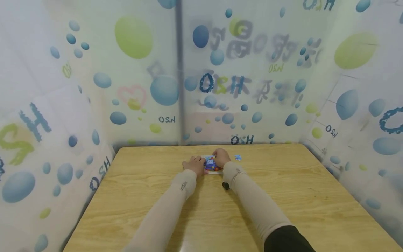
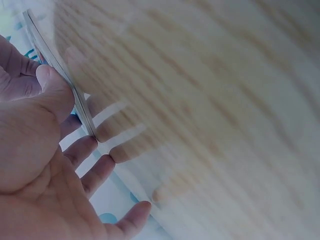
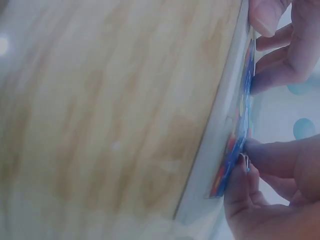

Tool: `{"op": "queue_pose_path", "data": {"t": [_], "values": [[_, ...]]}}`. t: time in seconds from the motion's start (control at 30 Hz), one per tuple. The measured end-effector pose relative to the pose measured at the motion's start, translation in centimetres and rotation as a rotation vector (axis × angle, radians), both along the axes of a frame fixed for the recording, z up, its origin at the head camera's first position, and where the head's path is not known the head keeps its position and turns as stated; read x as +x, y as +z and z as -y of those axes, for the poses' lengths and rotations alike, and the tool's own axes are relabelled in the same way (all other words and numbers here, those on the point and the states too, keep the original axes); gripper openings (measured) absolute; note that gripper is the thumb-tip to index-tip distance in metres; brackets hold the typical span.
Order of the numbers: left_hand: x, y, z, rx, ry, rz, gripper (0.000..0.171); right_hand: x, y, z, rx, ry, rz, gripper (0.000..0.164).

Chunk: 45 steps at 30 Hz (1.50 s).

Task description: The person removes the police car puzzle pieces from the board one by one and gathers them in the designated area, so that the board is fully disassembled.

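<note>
A small jigsaw board (image 1: 217, 172) with a pale border and a blue cartoon vehicle picture lies near the table's far edge. My left hand (image 1: 194, 165) rests at its left side, fingers spread; in the left wrist view its thumb (image 2: 54, 85) presses the board's near edge. Over the right part of the picture, my right hand (image 1: 221, 157) pinches a small puzzle piece (image 3: 244, 157) between thumb and forefinger, close against the board. Most of that piece is hidden by the fingers. Just right of this hand lies a loose light-blue puzzle piece (image 1: 238, 157).
The wooden table (image 1: 217, 217) stretches toward me, with its far edge close behind the board. Curtains (image 1: 151, 129) printed with blue and green bubbles hang behind and at both sides. A small black object (image 1: 225, 186) shows at my right wrist.
</note>
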State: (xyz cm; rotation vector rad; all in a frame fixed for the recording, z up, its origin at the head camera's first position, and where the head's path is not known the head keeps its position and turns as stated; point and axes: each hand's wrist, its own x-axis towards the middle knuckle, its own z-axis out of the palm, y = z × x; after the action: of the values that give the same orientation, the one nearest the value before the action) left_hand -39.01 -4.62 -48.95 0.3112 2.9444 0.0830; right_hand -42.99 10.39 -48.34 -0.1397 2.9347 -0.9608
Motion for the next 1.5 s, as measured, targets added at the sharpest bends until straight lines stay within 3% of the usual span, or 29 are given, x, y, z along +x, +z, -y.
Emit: {"op": "queue_pose_path", "data": {"t": [0.5, 0.83, 1.13, 1.5], "values": [[0.1, 0.1, 0.1, -0.003, 0.012, 0.005, 0.074, -0.3, -0.6, -0.3, -0.136, -0.036, -0.051, 0.019], [-0.1, -0.2, 0.1, 0.001, 0.009, -0.005, 0.074, -0.8, -0.3, -0.5, -0.318, -0.175, 0.073, 0.021], [-0.2, -0.9, 0.0, -0.002, -0.033, -0.037, 0.069, -0.8, 0.2, -0.4, -0.256, -0.2, 0.074, 0.019], [0.1, -0.5, -0.2, -0.039, -0.033, -0.034, 0.065, -0.8, 0.6, -0.2, -0.399, -0.26, 0.166, 0.025]]}}
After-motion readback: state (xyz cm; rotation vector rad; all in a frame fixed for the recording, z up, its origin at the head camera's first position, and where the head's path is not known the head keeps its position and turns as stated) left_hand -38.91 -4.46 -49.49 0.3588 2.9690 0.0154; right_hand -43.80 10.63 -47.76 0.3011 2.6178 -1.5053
